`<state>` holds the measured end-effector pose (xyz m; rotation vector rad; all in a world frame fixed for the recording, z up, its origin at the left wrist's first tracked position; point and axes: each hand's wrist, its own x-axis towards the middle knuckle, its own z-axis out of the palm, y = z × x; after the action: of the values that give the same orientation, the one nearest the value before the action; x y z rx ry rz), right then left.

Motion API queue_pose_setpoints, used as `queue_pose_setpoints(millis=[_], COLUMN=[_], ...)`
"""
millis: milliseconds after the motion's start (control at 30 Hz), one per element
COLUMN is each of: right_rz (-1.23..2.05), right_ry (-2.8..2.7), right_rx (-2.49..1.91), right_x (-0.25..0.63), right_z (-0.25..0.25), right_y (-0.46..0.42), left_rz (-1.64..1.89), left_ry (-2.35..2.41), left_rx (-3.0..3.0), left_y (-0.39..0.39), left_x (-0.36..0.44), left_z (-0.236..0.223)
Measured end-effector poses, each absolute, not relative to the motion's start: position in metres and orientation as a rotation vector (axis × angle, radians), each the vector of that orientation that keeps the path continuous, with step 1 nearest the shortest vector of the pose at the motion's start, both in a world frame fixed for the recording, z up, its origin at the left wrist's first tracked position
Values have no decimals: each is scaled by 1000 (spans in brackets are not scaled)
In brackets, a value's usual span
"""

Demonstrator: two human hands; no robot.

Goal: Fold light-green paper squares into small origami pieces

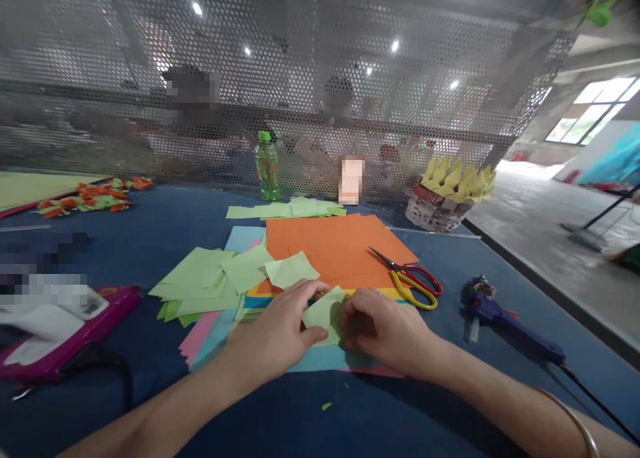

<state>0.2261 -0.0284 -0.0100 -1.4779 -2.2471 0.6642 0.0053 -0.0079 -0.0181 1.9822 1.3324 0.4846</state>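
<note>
A small light green paper sheet [325, 315] is between my two hands, above a stack of coloured paper. My left hand [287, 328] holds its left side, thumb below and fingers along the upper edge. At the right edge, my right hand [377, 328] has its fingers curled around the sheet; its fingertips are partly hidden. Under them lie blue paper [220, 338] and a large orange sheet [320, 238]. Scissors [405, 275] with red and yellow handles rest on the orange sheet. More light green sheets [197, 278] spread out to the left.
A blue glue gun [515, 331] with a cable lies on the right. At the back stand a green bottle [267, 168] and a basket [433, 208] with yellow paper points, before a perforated metal screen [300, 65]. Orange and green paper pieces [100, 197] lie far left, a magenta object [95, 325] nearer.
</note>
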Motion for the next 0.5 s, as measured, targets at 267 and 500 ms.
queue_pose_setpoints(millis=[267,500], right_rz=[824,740], right_ry=[-2258,-2321], right_rx=[-1497,-1487], right_x=[233,233], right_z=[-7,-4], right_y=[-24,-26], left_rz=[502,584], left_ry=[1299,1267], left_rx=[2007,2009], left_y=[-9,-9], left_x=[2,1], left_z=[-20,-24])
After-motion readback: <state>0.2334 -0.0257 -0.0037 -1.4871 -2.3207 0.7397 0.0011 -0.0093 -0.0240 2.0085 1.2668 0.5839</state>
